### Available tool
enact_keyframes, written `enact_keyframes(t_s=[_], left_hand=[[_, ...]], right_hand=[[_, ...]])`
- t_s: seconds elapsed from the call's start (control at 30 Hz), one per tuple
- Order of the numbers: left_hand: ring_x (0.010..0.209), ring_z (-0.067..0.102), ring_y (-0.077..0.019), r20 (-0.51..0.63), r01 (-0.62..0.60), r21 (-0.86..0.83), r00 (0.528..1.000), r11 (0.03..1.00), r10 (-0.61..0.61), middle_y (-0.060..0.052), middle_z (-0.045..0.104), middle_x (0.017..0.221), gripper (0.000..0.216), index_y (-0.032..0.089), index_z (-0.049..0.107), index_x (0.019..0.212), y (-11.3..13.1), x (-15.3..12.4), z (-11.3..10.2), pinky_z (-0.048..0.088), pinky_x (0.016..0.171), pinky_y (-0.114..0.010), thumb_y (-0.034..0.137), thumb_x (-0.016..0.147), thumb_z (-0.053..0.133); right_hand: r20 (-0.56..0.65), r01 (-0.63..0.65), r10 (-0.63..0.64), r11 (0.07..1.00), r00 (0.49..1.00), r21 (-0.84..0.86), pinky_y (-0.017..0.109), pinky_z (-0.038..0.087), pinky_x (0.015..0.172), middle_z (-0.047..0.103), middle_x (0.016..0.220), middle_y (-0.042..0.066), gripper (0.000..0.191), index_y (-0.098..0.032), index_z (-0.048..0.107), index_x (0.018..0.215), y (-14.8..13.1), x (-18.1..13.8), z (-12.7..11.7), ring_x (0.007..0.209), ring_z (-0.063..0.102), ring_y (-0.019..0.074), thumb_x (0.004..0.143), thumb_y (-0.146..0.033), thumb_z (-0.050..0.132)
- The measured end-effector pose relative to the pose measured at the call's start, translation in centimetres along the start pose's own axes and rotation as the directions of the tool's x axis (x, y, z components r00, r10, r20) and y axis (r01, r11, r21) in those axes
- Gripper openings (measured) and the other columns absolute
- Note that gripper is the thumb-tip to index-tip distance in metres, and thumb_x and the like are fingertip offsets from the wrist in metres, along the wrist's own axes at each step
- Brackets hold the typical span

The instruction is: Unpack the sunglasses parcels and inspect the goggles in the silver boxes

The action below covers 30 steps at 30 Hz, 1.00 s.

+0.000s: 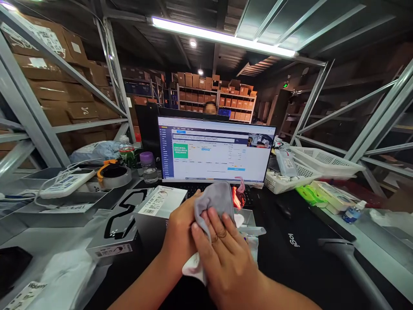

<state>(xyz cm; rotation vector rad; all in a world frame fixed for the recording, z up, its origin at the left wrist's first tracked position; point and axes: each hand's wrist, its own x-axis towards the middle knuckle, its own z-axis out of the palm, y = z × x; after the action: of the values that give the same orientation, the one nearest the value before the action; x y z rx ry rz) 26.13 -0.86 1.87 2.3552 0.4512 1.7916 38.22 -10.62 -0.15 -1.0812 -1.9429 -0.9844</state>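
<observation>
A soft grey cloth [222, 196] is bunched between my two hands, above the middle of the desk. My left hand [180, 230] is closed on it from the left, most of its fingers hidden. The fingers of my right hand [230, 258] press into the cloth from the near side. A paler flap hangs below, between my wrists. Whether anything is wrapped inside, I cannot tell. Just beyond the cloth show a shiny orange-red surface [238, 199] and a small pink curved piece [240, 185]. Clear plastic packaging [254, 231] lies right of my right hand.
A monitor [213, 150] stands ahead, with a person partly visible behind it. Printed boxes [112, 228], a tape roll [114, 175] and a purple-capped jar [147, 165] are at left. At right are a mouse [284, 210], handheld scanner [351, 262], spray bottle [354, 212] and white baskets [277, 185].
</observation>
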Motion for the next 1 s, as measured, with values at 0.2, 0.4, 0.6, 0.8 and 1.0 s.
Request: enact_keyframes(t_s=[0.2, 0.4, 0.6, 0.8, 1.0], left_hand=[[0.087, 0.077, -0.0209, 0.09, 0.128, -0.076, 0.989, 0.989, -0.121, -0.005, 0.08, 0.098, 0.021, 0.02, 0.073, 0.103, -0.3, 0.2, 0.7, 0.064, 0.084, -0.034, 0.02, 0.088, 0.059], [0.12, 0.068, -0.0214, 0.222, 0.065, -0.065, 0.974, 0.996, -0.049, -0.003, 0.074, 0.126, 0.044, 0.024, 0.069, 0.12, -0.6, 0.3, 0.4, 0.042, 0.119, -0.053, 0.007, 0.083, 0.052], [0.117, 0.069, -0.0188, 0.397, 0.035, -0.104, 0.918, 0.994, 0.009, -0.001, 0.074, 0.126, 0.052, 0.028, 0.065, 0.127, -0.9, 0.7, -1.0, 0.042, 0.119, -0.053, 0.005, 0.082, 0.053], [0.111, 0.071, -0.0204, 0.477, 0.013, -0.084, 0.879, 0.996, 0.029, -0.002, 0.076, 0.119, 0.051, 0.026, 0.068, 0.121, -0.8, 0.7, -0.7, 0.043, 0.116, -0.059, 0.002, 0.078, 0.055], [0.087, 0.075, -0.0208, 0.215, -0.022, -0.028, 0.976, 0.999, 0.027, -0.002, 0.08, 0.096, 0.036, 0.021, 0.073, 0.102, -0.7, 0.6, -0.5, 0.053, 0.107, -0.054, 0.007, 0.069, 0.067]], right_hand=[[0.054, -0.163, 0.159, 0.983, 0.986, 0.089, 0.052, 0.023, 0.127, 0.06, 0.146, 0.008, 0.068, -0.017, 0.035, 0.158, 3.4, 0.1, -0.6, 0.151, 0.032, 0.0231, 0.091, -0.005, 0.043], [0.169, -0.518, 0.49, 0.792, 0.855, 0.323, 0.059, 0.03, 0.122, 0.054, 0.152, 0.008, 0.064, -0.026, 0.047, 0.152, 10.1, -1.6, -2.3, 0.148, 0.038, 0.0288, 0.092, -0.006, 0.046], [0.169, -0.636, 0.673, 0.544, 0.721, 0.548, 0.041, 0.044, 0.111, 0.064, 0.141, 0.005, 0.039, -0.03, 0.064, 0.137, 13.8, -3.4, -7.0, 0.132, 0.058, 0.0271, 0.098, -0.036, 0.059], [0.542, -0.639, 0.354, 0.548, 0.762, 0.54, 0.034, 0.05, 0.102, 0.066, 0.139, 0.006, 0.057, -0.032, 0.051, 0.149, 9.1, -1.3, -6.7, 0.121, 0.065, 0.0242, 0.094, -0.017, 0.058], [0.697, -0.72, 0.25, 0.44, 0.672, 0.537, 0.024, 0.053, 0.069, 0.075, 0.101, 0.003, 0.039, -0.025, 0.059, 0.124, 8.4, -1.0, -5.3, 0.081, 0.069, 0.0167, 0.088, -0.012, 0.062]])
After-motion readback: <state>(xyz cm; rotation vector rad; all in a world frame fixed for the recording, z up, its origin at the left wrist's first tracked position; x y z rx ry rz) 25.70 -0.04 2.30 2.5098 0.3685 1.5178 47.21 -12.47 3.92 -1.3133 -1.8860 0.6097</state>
